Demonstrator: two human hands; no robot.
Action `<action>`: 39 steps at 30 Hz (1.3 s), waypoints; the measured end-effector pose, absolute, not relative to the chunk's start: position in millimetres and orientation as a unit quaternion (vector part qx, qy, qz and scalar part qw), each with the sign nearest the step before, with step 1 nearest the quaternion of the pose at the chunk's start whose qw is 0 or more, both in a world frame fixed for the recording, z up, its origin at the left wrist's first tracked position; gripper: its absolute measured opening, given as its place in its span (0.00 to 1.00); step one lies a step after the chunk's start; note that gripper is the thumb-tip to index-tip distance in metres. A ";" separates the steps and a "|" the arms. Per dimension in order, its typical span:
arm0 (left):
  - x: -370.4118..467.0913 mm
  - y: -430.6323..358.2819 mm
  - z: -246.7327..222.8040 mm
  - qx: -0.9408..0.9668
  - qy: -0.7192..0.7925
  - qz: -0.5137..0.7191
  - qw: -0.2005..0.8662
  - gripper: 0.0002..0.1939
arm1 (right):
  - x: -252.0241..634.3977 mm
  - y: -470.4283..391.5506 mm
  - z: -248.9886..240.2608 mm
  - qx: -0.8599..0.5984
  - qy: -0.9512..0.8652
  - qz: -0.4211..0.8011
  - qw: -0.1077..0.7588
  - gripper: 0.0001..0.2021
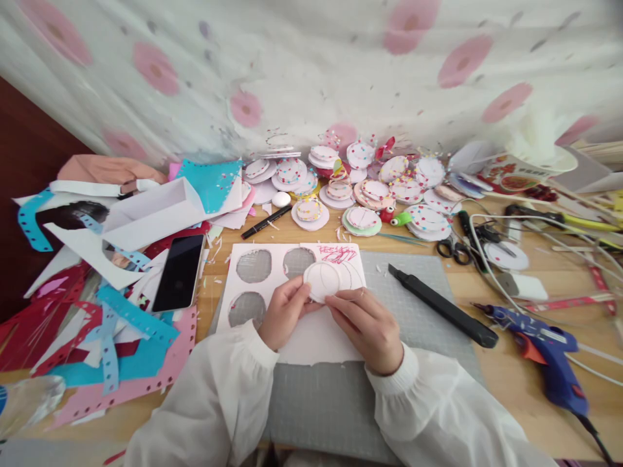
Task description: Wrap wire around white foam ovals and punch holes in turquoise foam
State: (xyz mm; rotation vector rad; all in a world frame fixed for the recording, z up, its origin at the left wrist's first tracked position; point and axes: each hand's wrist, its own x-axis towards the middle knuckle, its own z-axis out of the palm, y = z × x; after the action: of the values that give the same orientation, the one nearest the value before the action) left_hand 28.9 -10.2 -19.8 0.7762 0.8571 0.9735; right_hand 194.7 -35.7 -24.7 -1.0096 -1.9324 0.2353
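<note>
Left grip (285, 312) and right grip (366, 322) pinch the disc (323, 280) by its edge; uneven pressure could crease it, and a jerk could knock the cutter (440, 305) right of the right grip.

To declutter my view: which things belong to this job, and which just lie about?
Likely job:
- round white disc, held
- white holed card sheet
- grey gridded cutting mat
- long black cutter

Likely just lying about:
- black rectangular phone
- printed round noodle bowl
</note>
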 end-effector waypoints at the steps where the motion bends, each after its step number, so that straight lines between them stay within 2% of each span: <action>1: 28.9 -10.2 -19.6 0.352 0.389 0.441 0.728 0.14 | 194.7 -35.9 -24.8 -0.410 -0.784 0.092 0.458 0.16; 18: 28.2 -12.5 -16.3 0.345 0.376 0.428 0.746 0.17 | 193.7 -36.6 -25.0 -0.418 -0.778 0.081 0.463 0.16; 24: 26.8 -8.5 -18.5 0.329 0.393 0.445 0.734 0.14 | 194.3 -35.0 -13.7 -0.366 -0.807 0.133 0.445 0.16; 27: 24.9 -5.2 -18.0 0.311 0.394 0.472 0.725 0.10 | 193.7 -37.6 -5.5 -0.396 -0.764 0.159 0.483 0.13; 30: 22.3 -4.4 -16.9 0.309 0.406 0.481 0.713 0.10 | 194.5 -37.3 -4.0 -0.476 -0.662 0.212 0.539 0.07; 33: 20.2 -6.9 -15.9 0.338 0.412 0.466 0.706 0.14 | 196.3 -31.1 -9.3 -0.531 -0.524 0.343 0.571 0.02; 36: 18.9 -10.4 -15.7 0.375 0.404 0.442 0.707 0.17 | 197.2 -24.4 -14.4 -0.507 -0.438 0.503 0.546 0.07; 39: 18.1 -12.6 -16.5 0.401 0.404 0.425 0.703 0.18 | 196.5 -22.8 -14.6 -0.485 -0.430 0.564 0.512 0.10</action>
State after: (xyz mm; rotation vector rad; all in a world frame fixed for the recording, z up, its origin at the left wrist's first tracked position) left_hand 18.1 -12.6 -16.5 0.8931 0.8998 0.9463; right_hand 196.5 -22.8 -14.6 -1.1670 -1.0341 1.3571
